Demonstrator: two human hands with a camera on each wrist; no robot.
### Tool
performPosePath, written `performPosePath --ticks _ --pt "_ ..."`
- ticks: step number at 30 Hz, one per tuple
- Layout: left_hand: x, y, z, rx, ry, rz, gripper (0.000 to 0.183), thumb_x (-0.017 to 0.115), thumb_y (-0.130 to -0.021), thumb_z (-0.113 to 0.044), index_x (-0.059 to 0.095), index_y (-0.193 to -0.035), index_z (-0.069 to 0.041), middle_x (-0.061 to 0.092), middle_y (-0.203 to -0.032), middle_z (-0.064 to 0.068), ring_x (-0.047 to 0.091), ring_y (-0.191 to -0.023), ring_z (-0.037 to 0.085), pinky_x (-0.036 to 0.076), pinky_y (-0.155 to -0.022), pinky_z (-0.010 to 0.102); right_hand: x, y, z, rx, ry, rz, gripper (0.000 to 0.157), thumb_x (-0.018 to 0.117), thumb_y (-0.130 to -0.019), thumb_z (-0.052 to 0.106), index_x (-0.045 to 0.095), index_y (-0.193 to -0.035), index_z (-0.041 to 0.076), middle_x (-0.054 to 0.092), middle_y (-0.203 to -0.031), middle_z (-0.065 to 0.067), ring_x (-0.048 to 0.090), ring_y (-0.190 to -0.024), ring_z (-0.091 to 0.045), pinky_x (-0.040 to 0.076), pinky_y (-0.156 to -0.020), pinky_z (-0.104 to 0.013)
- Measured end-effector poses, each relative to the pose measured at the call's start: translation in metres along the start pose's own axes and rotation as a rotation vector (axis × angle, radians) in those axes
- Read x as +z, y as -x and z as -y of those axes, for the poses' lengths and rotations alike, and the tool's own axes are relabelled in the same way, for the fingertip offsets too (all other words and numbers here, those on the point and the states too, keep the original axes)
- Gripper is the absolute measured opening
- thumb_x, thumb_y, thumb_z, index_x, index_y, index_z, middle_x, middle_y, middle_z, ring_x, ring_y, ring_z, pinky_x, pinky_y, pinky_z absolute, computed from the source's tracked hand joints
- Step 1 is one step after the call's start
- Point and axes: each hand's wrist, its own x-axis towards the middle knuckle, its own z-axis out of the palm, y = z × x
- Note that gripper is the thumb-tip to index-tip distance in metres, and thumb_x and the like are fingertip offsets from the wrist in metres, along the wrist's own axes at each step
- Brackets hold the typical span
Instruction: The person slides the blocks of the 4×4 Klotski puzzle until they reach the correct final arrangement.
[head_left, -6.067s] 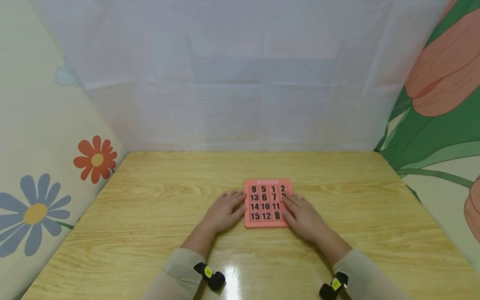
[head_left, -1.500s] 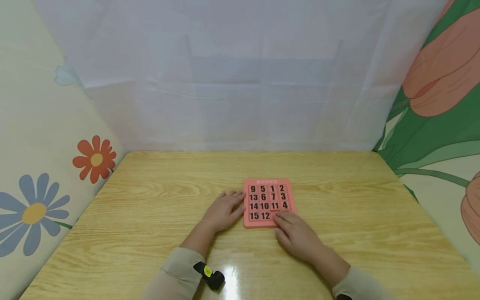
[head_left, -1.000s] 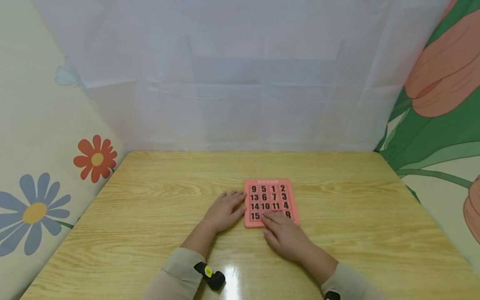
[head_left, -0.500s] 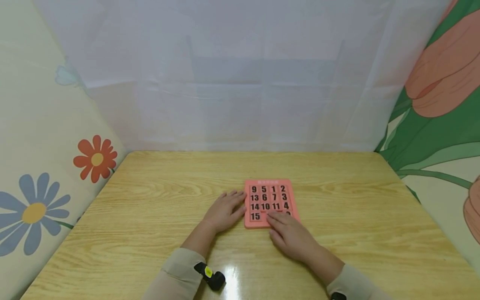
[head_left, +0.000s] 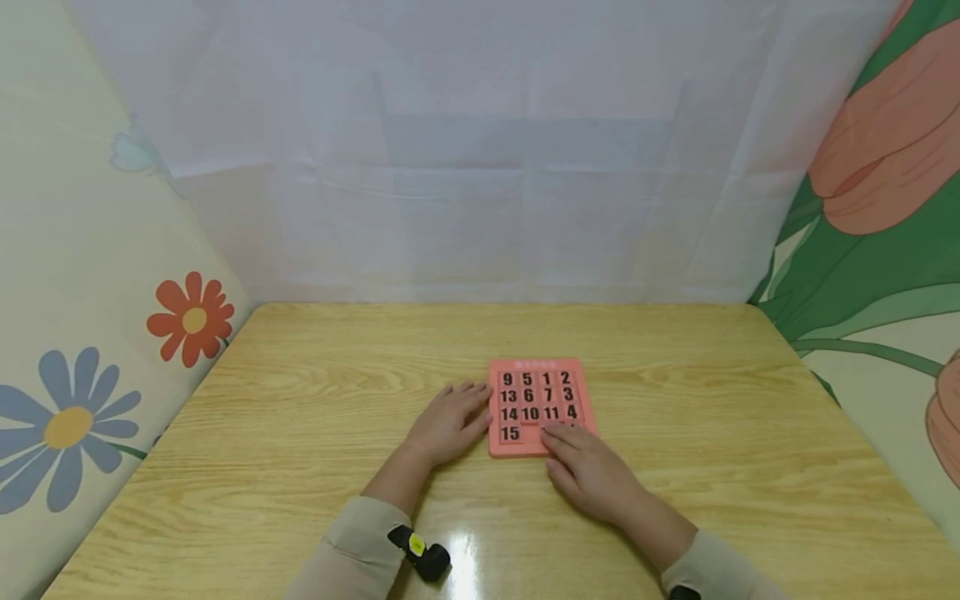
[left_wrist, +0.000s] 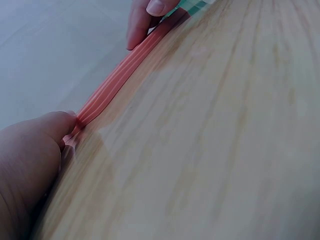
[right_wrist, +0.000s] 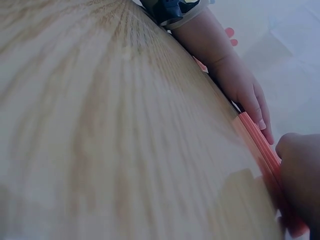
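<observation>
A pink number sliding puzzle (head_left: 537, 403) lies flat on the wooden table (head_left: 337, 367), its black-numbered tiles facing up. Along its left edge rests my left hand (head_left: 444, 423), fingers extended and touching the frame; in the left wrist view the thumb meets the puzzle's side (left_wrist: 117, 80). My right hand (head_left: 592, 477) reaches in from the lower right, its fingertips on the bottom row. Beside the 15 tile, the second slot of that row is bare. The fingers mostly cover the tiles farther right in that row. The right wrist view shows both hands at the puzzle's edge (right_wrist: 257, 135).
A white cloth backdrop (head_left: 457, 225) hangs behind the table's far edge. Flower-printed panels (head_left: 90, 250) stand at the left and right. A black wrist camera (head_left: 431, 561) sits at my left cuff.
My right hand has gone from the puzzle's right side to its bottom row. The 8 slid right into the corner, then the 12 slid right, opening a gap beside 15. The left hand stays put.
</observation>
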Motion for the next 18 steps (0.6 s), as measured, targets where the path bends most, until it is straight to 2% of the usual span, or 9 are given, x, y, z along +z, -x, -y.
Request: performPosePath --ticks 6,18 --pt "0.0000 0.0001 -0.0006 0.006 -0.007 -0.009 0.054 0.048 -0.102 -0.037 0.044 -0.148 -0.009 0.045 -0.153 0.009 0.033 -0.146 0.031 0.018 -0.125 0.049 -0.0003 0.0024 -0.0027 -0.015 0.015 -0.022 0.042 0.055 -0.097 0.025 0.059 -0.134 0.006 0.057 -0.142 -0.010 0.052 -0.133 -0.030 0.041 -0.113 -0.047" --pt "-0.0013 0.0012 -0.0018 0.005 -0.006 -0.007 0.054 0.048 -0.102 -0.037 0.044 -0.147 -0.009 0.045 -0.153 0.009 0.033 -0.146 0.031 0.018 -0.125 0.049 -0.0015 0.0049 -0.0052 0.010 -0.003 -0.005 0.044 0.056 -0.097 0.028 0.058 -0.136 0.007 0.056 -0.143 -0.010 0.050 -0.135 -0.029 0.038 -0.115 -0.046"
